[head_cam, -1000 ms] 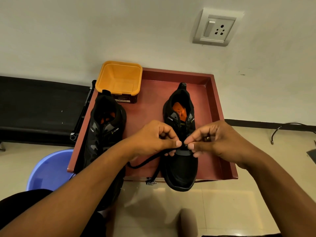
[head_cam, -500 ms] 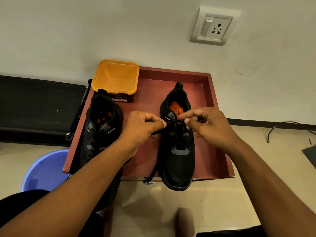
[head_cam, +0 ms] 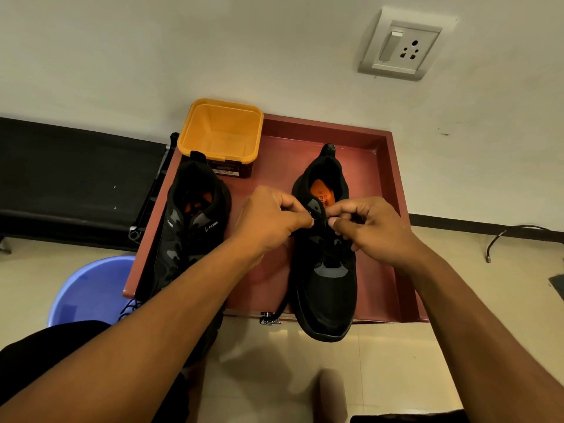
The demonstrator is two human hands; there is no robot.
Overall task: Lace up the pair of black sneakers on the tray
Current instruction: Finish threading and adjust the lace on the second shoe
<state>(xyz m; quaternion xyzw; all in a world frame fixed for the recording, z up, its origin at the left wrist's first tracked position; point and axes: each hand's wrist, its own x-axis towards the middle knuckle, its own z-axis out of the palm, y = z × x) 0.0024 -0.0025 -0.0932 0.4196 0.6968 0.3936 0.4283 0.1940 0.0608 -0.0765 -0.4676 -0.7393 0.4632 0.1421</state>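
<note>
Two black sneakers stand on a dark red tray [head_cam: 393,190], heels toward the wall. Over the tongue of the right sneaker [head_cam: 328,288], near its upper eyelets, my two hands meet. My left hand [head_cam: 270,221] pinches the black lace [head_cam: 317,220] between thumb and forefinger. My right hand [head_cam: 366,224] pinches the lace's other side, fingers curled. The left sneaker [head_cam: 189,227] lies at the tray's left edge, partly hidden by my left forearm, with loose lace hanging off the tray's front.
An orange tub [head_cam: 221,132] sits at the tray's back left corner. A blue basin [head_cam: 85,288] stands on the floor to the left, beside a black bench [head_cam: 70,178]. A wall socket [head_cam: 399,47] is above, and a cable [head_cam: 518,233] lies at right.
Both hands moved up the right sneaker from its lower eyelets toward the tongue's top, carrying the lace. The slack loop on the tray is drawn up.
</note>
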